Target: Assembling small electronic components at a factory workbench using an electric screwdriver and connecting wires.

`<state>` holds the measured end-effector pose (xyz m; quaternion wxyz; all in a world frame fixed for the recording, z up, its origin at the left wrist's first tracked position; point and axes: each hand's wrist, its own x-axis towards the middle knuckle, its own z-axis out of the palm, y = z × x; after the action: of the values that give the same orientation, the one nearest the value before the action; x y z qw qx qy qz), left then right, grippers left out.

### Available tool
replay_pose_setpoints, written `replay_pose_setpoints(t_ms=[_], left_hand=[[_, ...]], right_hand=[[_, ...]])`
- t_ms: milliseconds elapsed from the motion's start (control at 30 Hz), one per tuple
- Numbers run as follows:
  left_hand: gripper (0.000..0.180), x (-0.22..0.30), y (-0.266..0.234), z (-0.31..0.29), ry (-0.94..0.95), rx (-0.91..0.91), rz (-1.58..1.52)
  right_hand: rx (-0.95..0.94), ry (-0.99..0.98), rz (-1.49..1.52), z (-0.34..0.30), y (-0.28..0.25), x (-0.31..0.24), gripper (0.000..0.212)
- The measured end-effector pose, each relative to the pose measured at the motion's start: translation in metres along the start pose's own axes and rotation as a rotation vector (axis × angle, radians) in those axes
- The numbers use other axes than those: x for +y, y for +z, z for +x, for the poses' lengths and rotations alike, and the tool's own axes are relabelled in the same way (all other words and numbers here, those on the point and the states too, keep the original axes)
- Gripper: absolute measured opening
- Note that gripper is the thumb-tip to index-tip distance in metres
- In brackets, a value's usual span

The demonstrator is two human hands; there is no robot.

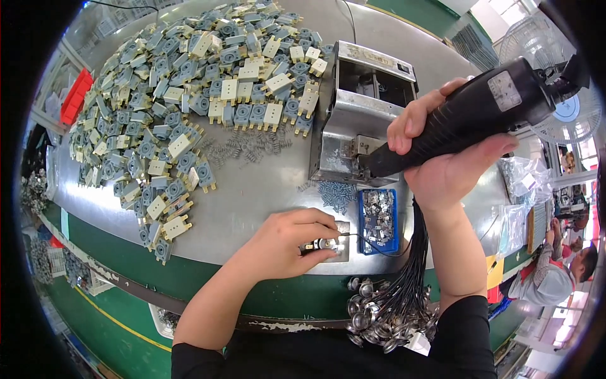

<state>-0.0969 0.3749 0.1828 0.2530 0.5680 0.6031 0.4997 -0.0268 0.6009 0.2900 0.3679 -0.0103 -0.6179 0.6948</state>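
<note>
1. The landmark is the blue tray (pixel 362 218) of small metal pieces, standing on the metal surface (pixel 252 196) near its front edge.
2. Just left of the tray, the left hand (pixel 297 243) pinches a small black-and-silver wired part (pixel 320 245) between thumb and fingers, over a flat metal plate (pixel 343 251). The part's thin black lead crosses the tray's near left corner.
3. Beyond the tray and to its right, the right hand (pixel 435 139) is wrapped around a black power screwdriver (pixel 473 110), held slanting. Its narrow end is at the front of the boxy metal machine (pixel 363 117); I cannot tell whether they touch.
4. That machine stands beyond the tray, leaving only a narrow gap, with loose blue-grey screws (pixel 338 194) at the tray's far left corner.
5. Nearer than the tray, a bundle of black leads (pixel 411 268) with round metal caps (pixel 379 316) hangs past the surface's front edge, crowding that side.
6. Well left of the tray, loose springs (pixel 252 144) and a heap of grey-and-cream switch-like housings (pixel 199 104) bound a stretch of bare metal, the widest open room.
</note>
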Motion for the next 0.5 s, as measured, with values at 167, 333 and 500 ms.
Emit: replay_pose_setpoints(t_ms=[167,333,500], left_hand=[[0.030,-0.003,0.003,-0.002,0.006,0.018,-0.009],[0.029,-0.005,0.001,-0.004,0.013,0.033,0.005],[0.028,-0.006,0.000,-0.002,0.018,0.019,-0.007]], right_hand=[[-0.036,0.084,-0.086,-0.014,0.010,-0.010,0.110],[-0.169,0.211,0.147,-0.052,0.027,-0.029,0.116],[-0.126,0.238,0.057,-0.073,0.038,-0.031,0.116]])
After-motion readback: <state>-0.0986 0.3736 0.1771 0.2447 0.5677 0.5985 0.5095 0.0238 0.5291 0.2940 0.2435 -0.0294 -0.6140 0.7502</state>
